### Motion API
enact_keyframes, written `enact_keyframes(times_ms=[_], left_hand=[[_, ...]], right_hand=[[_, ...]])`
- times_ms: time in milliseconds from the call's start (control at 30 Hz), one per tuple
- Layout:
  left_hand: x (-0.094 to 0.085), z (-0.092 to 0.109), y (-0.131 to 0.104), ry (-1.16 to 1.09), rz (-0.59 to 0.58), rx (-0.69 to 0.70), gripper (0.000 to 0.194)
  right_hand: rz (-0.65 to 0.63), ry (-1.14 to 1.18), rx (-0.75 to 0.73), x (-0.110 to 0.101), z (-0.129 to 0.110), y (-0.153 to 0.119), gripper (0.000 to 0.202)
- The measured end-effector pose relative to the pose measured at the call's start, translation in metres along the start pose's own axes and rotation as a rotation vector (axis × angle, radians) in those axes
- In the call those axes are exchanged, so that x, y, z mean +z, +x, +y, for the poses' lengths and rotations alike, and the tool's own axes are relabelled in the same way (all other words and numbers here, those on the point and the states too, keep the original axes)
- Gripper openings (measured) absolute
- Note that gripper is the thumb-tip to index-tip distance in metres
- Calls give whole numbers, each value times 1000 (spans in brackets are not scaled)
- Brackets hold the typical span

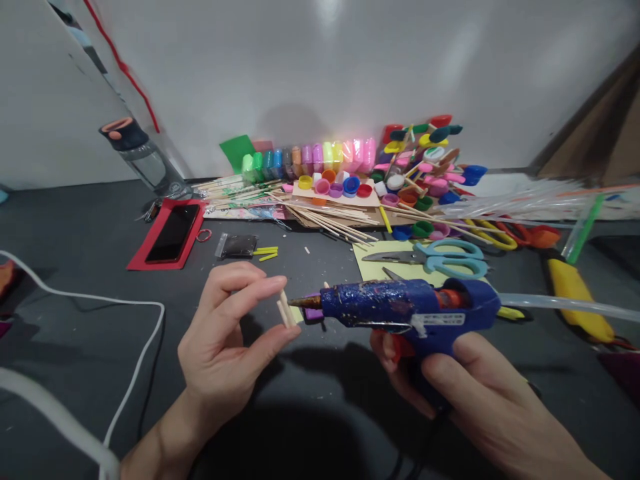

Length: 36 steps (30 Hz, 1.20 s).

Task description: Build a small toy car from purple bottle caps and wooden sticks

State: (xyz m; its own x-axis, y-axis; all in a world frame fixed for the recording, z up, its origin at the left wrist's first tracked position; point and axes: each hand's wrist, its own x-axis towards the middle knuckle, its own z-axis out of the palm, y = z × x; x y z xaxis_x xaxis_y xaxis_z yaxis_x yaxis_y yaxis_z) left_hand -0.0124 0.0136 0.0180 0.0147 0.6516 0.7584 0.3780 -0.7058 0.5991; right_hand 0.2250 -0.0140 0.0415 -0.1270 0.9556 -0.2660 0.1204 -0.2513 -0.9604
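Note:
My left hand pinches a few short pale wooden sticks upright between thumb and fingertips. Wrapped round the grip of a blue hot glue gun is my right hand, with fingers at its red trigger. The metal nozzle points left and ends right beside the sticks; whether it touches them I cannot tell. A clear glue stick juts out of the gun's rear. Behind the nozzle lies a small purple piece on the dark table, partly covered by the gun.
Blue-handled scissors rest on yellow paper beyond the gun. Wooden skewers, colourful clay packs and paint caps line the back. A phone and a water bottle stand left. A white cable crosses the left side.

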Motion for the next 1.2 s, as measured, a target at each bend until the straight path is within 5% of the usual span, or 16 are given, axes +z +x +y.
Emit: enact_keyframes(times_ms=[867,1200], left_hand=[[-1,0,-1,-14,-22,-15,52],[-1,0,-2,-7,-29,-27,52]], right_hand=[[81,12,43,2,-2,-3,50],[17,-21,-1,-4,6,0,51]])
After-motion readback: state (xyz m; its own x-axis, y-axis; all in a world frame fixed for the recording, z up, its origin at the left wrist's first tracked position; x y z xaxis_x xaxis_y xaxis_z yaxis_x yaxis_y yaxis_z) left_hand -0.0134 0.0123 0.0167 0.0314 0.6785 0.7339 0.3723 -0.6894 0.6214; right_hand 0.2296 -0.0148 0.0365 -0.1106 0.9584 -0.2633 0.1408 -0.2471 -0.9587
